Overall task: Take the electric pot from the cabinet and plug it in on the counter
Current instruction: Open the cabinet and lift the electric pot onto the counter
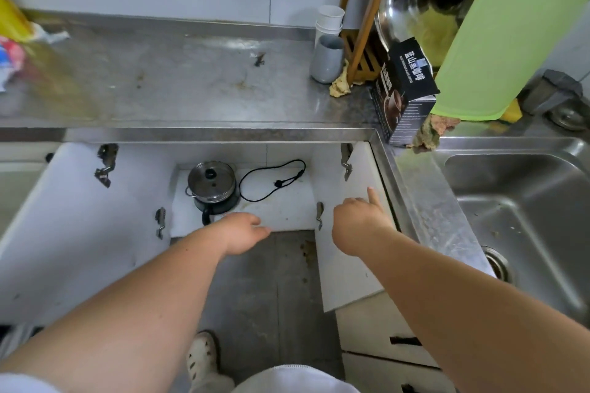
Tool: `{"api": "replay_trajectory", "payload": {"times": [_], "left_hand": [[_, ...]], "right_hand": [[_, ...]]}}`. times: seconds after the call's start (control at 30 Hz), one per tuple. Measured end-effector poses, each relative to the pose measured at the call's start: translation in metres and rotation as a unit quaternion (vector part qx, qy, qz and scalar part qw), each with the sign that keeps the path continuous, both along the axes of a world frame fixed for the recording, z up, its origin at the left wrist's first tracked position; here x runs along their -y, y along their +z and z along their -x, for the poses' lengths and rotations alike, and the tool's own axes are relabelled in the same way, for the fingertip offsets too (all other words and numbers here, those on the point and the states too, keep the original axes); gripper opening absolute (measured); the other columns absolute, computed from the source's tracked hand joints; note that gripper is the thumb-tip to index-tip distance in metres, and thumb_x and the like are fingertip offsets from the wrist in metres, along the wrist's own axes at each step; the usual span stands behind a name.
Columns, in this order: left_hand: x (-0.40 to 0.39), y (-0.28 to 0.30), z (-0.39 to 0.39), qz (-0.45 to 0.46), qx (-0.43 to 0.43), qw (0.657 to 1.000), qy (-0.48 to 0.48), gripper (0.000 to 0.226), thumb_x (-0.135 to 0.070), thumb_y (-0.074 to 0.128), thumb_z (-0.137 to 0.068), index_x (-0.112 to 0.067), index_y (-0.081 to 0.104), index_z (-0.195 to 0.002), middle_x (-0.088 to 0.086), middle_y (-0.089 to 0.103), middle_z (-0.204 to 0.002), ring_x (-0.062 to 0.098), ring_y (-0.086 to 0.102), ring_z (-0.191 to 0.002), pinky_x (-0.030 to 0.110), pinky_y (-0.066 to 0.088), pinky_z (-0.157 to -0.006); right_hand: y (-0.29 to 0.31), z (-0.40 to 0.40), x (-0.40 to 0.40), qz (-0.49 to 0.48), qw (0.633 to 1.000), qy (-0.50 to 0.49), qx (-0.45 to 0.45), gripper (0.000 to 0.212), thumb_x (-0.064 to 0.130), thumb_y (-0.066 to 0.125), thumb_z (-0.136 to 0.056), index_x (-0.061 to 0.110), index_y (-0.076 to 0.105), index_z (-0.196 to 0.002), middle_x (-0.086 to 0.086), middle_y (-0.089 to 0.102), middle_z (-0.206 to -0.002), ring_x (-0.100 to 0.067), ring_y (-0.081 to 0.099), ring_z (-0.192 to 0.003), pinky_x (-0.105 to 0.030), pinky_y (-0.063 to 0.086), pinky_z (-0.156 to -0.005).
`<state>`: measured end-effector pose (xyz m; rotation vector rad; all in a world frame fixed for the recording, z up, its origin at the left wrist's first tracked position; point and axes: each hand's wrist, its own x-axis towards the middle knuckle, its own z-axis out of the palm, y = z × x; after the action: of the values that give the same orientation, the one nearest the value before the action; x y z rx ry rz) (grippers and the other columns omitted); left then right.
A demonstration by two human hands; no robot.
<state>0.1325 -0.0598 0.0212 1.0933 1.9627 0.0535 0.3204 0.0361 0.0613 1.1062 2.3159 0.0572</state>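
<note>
The electric pot (213, 186), dark-bodied with a steel lid and black knob, stands on the white floor of the open cabinet (281, 210) under the counter. Its black power cord (271, 180) lies looped to the pot's right. My left hand (241, 233) hovers just in front of the pot, fingers relaxed and holding nothing. My right hand (359, 222) is by the inner face of the open right cabinet door (348, 271), index finger stretched toward the door's top edge, the other fingers curled.
The left cabinet door (73, 233) also stands open. The steel counter (178, 83) above carries a grey cup (327, 57), stacked white cups (329, 21), a black coffee box (404, 89) and a green board (507, 29). A sink (523, 217) lies to the right.
</note>
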Motion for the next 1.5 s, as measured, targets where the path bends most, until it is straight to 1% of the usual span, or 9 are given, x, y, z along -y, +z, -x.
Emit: {"api": "replay_trajectory", "payload": {"times": [0.2, 0.33, 0.53, 0.67, 0.83, 0.97, 1.1, 1.3, 1.5], "left_hand": [[0.018, -0.018, 0.088, -0.015, 0.039, 0.991, 0.129, 0.048, -0.044, 0.049, -0.088, -0.014, 0.057, -0.126, 0.015, 0.059, -0.131, 0.03, 0.057, -0.118, 0.033, 0.045, -0.096], [0.025, -0.037, 0.139, -0.022, 0.063, 0.982, 0.175, 0.036, -0.034, 0.048, -0.092, -0.015, 0.061, -0.121, 0.011, 0.063, -0.114, 0.027, 0.06, -0.106, 0.029, 0.043, -0.081], [0.012, -0.073, 0.192, -0.03, 0.087, 0.978, 0.188, 0.019, -0.025, 0.046, -0.093, -0.019, 0.063, -0.099, 0.009, 0.061, -0.088, 0.03, 0.059, -0.099, 0.027, 0.038, -0.08], [-0.005, -0.108, 0.206, -0.023, 0.08, 0.981, 0.176, 0.032, -0.029, 0.045, -0.093, -0.012, 0.064, -0.114, 0.014, 0.064, -0.114, 0.026, 0.056, -0.099, 0.024, 0.034, -0.077], [-0.022, -0.177, 0.208, -0.024, 0.075, 0.979, 0.191, 0.035, -0.028, 0.042, -0.096, -0.006, 0.059, -0.118, 0.013, 0.06, -0.116, 0.026, 0.056, -0.112, 0.021, 0.036, -0.063], [-0.036, -0.248, 0.202, -0.041, 0.096, 0.964, 0.246, 0.04, -0.024, 0.044, -0.097, -0.008, 0.052, -0.132, 0.014, 0.047, -0.141, 0.029, 0.047, -0.126, 0.028, 0.041, -0.094], [-0.057, -0.324, 0.201, -0.076, 0.101, 0.961, 0.245, 0.043, -0.025, 0.043, -0.098, -0.008, 0.047, -0.136, 0.011, 0.043, -0.147, 0.024, 0.041, -0.132, 0.024, 0.033, -0.097], [-0.101, -0.436, 0.213, -0.118, 0.083, 0.962, 0.23, 0.044, -0.029, 0.043, -0.096, -0.014, 0.046, -0.137, 0.008, 0.047, -0.143, 0.025, 0.047, -0.127, 0.027, 0.037, -0.099], [-0.145, -0.507, 0.204, -0.129, 0.068, 0.976, 0.164, 0.049, -0.033, 0.046, -0.094, -0.019, 0.041, -0.141, 0.005, 0.038, -0.15, 0.024, 0.039, -0.135, 0.028, 0.033, -0.105]], "right_hand": [[-0.024, 0.081, -0.011, 0.036, 0.999, 0.024, -0.017, 0.033, 0.013, 0.041, -0.084, 0.015, 0.056, -0.113, -0.009, 0.055, -0.115, -0.027, 0.05, -0.115, -0.05, 0.004, -0.118], [-0.049, 0.134, -0.018, 0.07, 0.997, -0.001, 0.013, 0.035, 0.016, 0.04, -0.085, 0.015, 0.053, -0.118, -0.009, 0.054, -0.121, -0.027, 0.048, -0.12, -0.049, 0.008, -0.118], [-0.093, 0.2, -0.026, 0.117, 0.992, -0.05, -0.025, 0.043, 0.027, 0.039, -0.092, 0.016, 0.048, -0.133, -0.009, 0.05, -0.134, -0.028, 0.048, -0.121, -0.037, 0.03, -0.107], [-0.133, 0.227, -0.037, 0.137, 0.988, -0.065, -0.023, 0.044, 0.028, 0.039, -0.093, 0.017, 0.046, -0.135, -0.008, 0.05, -0.135, -0.027, 0.049, -0.12, -0.034, 0.035, -0.101], [-0.194, 0.239, -0.059, 0.143, 0.987, -0.063, -0.025, 0.045, 0.029, 0.039, -0.094, 0.018, 0.043, -0.137, -0.008, 0.049, -0.136, -0.028, 0.049, -0.121, -0.035, 0.039, -0.097], [-0.268, 0.237, -0.085, 0.149, 0.987, -0.055, -0.019, 0.049, 0.028, 0.041, -0.093, 0.018, 0.037, -0.142, -0.008, 0.046, -0.141, -0.027, 0.047, -0.124, -0.035, 0.038, -0.102], [-0.349, 0.242, -0.121, 0.139, 0.988, -0.063, -0.03, 0.055, 0.026, 0.043, -0.094, 0.018, 0.029, -0.147, -0.008, 0.043, -0.143, -0.026, 0.045, -0.127, -0.034, 0.037, -0.103], [-0.469, 0.262, -0.168, 0.119, 0.986, -0.079, -0.086, 0.06, 0.024, 0.047, -0.093, 0.016, 0.026, -0.148, -0.01, 0.041, -0.146, -0.027, 0.045, -0.129, -0.037, 0.039, -0.106], [-0.549, 0.255, -0.198, 0.093, 0.983, -0.096, -0.129, 0.062, 0.022, 0.048, -0.09, 0.017, 0.025, -0.148, -0.01, 0.035, -0.149, -0.029, 0.043, -0.131, -0.04, 0.04, -0.105]]}}
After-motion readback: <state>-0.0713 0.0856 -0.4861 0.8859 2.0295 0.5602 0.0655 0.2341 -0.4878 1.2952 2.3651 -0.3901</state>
